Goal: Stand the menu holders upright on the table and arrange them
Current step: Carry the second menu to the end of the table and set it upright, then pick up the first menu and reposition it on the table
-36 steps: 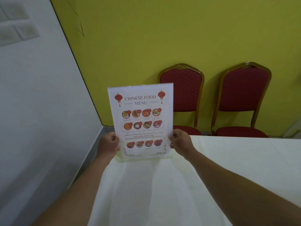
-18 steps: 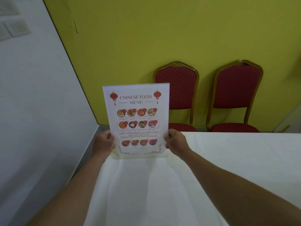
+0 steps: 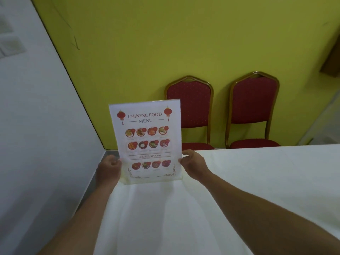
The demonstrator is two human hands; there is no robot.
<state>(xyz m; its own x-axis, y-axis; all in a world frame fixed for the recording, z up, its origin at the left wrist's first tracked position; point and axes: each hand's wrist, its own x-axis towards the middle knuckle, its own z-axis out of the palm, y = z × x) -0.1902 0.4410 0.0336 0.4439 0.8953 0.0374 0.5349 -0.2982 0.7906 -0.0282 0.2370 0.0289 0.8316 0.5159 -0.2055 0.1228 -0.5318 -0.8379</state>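
Observation:
A clear acrylic menu holder (image 3: 147, 142) with a "Chinese Food Menu" sheet stands upright, its printed face toward me. Its foot rests at the far left corner of the table (image 3: 257, 181), which is covered in a white cloth. My left hand (image 3: 108, 169) grips the holder's lower left edge. My right hand (image 3: 193, 165) holds the lower right edge, fingers curled around it. No other menu holder is in view.
Two red padded chairs with gold frames, one (image 3: 191, 107) behind the holder and one (image 3: 254, 105) to its right, stand against the yellow wall beyond the table's far edge. A white wall (image 3: 36, 126) runs close along the left side.
The holder stays in both hands at the table's far left corner. The view has shifted slightly, and the holder sits a little lower against the cloth.

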